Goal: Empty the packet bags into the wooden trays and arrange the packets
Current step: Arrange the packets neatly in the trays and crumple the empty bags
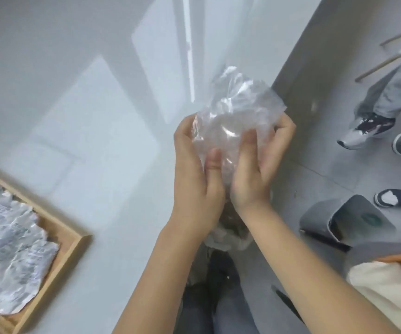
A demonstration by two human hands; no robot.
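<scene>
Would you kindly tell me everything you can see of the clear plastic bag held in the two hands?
The clear plastic bag is thin, glossy film, heavily crumpled and bunched, with bright glints on its creases. It is held in the air over the right edge of the white table. The left hand and right hand grip it from either side, thumbs pressed on its near face. Its upper part fans out loosely above the fingers. More film shows below the wrists; its contents cannot be made out.

Soft daylight, glossy glare, blurred edges
</scene>
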